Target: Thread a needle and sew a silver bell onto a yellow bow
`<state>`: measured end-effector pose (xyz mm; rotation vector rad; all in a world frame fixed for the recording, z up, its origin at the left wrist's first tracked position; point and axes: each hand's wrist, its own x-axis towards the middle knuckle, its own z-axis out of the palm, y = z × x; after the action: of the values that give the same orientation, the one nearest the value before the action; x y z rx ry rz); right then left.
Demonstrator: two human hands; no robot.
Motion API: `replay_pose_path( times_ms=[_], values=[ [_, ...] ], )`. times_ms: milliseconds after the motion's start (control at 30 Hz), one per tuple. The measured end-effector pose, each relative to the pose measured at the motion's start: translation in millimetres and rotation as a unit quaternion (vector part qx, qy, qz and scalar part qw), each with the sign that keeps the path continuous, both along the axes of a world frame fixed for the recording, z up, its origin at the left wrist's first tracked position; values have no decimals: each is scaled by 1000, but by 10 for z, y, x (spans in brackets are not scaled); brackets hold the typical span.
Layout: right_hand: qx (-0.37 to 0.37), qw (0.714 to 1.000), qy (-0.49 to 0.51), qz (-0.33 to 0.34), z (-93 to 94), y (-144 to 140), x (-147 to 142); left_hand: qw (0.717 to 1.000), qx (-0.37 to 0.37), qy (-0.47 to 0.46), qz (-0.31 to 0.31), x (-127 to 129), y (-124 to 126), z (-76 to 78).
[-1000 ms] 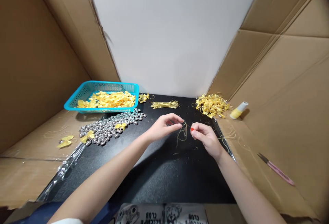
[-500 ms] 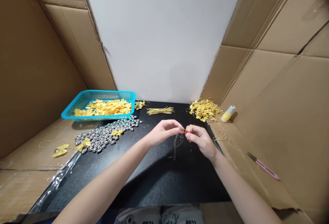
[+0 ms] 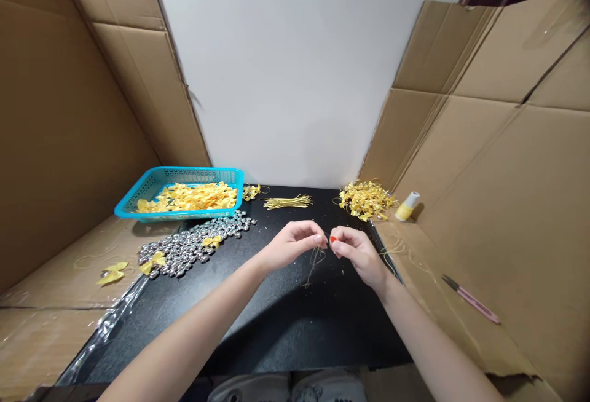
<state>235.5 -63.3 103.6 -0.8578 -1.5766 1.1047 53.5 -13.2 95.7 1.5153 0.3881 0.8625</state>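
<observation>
Over the middle of the black table (image 3: 295, 334), my left hand (image 3: 297, 244) is closed in a pinch on a thin, tangled thread (image 3: 316, 259), whose loops dangle below the fingertips. Close beside it, fingertips almost meeting, my right hand (image 3: 354, 251) is pinched too. Something small and red-orange (image 3: 334, 240) shows at its fingertips; I cannot make out what it is or what lies between the fingers. Left of my hands, many silver beads (image 3: 184, 248) lie spread out, with a yellow ribbon bow (image 3: 212, 241) on top.
At the back left stands a blue basket (image 3: 122, 208) of yellow bows. A bundle of gold cords (image 3: 288, 201) lies at the back, near a heap of beaded yellow bows (image 3: 366, 199). On the cardboard at right are a spool of yellow thread (image 3: 407, 206) and pink-handled snips (image 3: 471, 299).
Both hands stay pinched together in nearly the same place. The hanging thread loops have swung slightly left. The whole view has tilted and shifted a little.
</observation>
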Motion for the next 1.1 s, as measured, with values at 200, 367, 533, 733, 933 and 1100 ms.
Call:
replay_pose_path(
  times_ms=[200, 367, 533, 733, 933, 1100],
  values=[
    [4, 1000, 11, 11, 14, -11, -19, 1000, -7, 11, -5, -27, -48, -57],
    [9, 1000, 1, 8, 61, -25, -27, 999, 4, 41, -1, -84, -73, -130],
    [22, 999, -39, -22, 68, -23, -28, 982, 65, 32, 176, -172, -95, -149],
    [39, 994, -81, -65, 67, -32, -89, 883, 296, 58, 360, -177, -414, 26],
    [51, 989, -103, -97, 85, -43, -193, 799, 402, 153, 420, -98, -626, 51],
    [55, 986, -119, -103, 84, -33, -225, 774, 418, 146, 452, -96, -570, 4]
  ],
)
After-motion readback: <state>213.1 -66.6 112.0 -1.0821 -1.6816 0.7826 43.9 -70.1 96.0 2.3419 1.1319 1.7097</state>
